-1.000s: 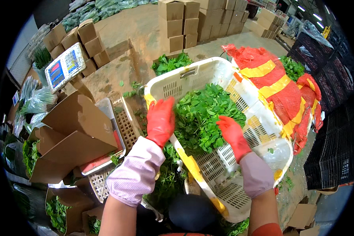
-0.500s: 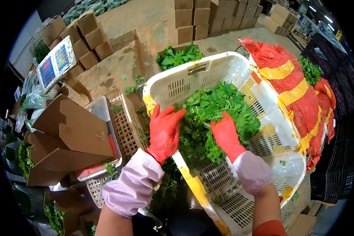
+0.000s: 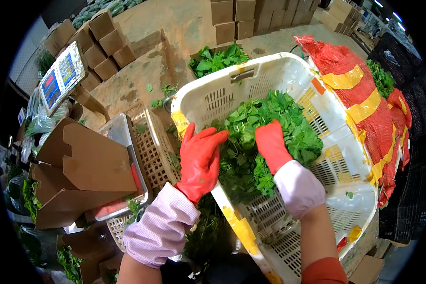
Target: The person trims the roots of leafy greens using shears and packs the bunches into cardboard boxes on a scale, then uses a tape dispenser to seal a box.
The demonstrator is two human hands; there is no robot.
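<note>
A heap of leafy greens (image 3: 288,123) lies in a large white slatted plastic crate (image 3: 206,87) patched with yellow tape. My right hand (image 3: 272,144), in a red rubber glove, is closed on some of the greens at the middle of the heap, its fingertips partly hidden among leaves. At the crate's left rim, my left hand (image 3: 201,161), also red-gloved, is held over the near-left edge of the greens. Its fingers are stretched out and apart, and nothing shows in its grasp.
To the left, an open cardboard box (image 3: 97,161) stands on a scale tray, beside a digital scale display (image 3: 63,78) and a beige basket (image 3: 149,142). Red mesh sacks (image 3: 350,99) with yellow tape lean along the crate's right side. More greens (image 3: 217,61) sit beyond its far rim.
My right hand has gone slightly up into the greens, and its fingers have closed. My left hand has stayed by the rim, its fingers shifting a little. The view has tilted slightly.
</note>
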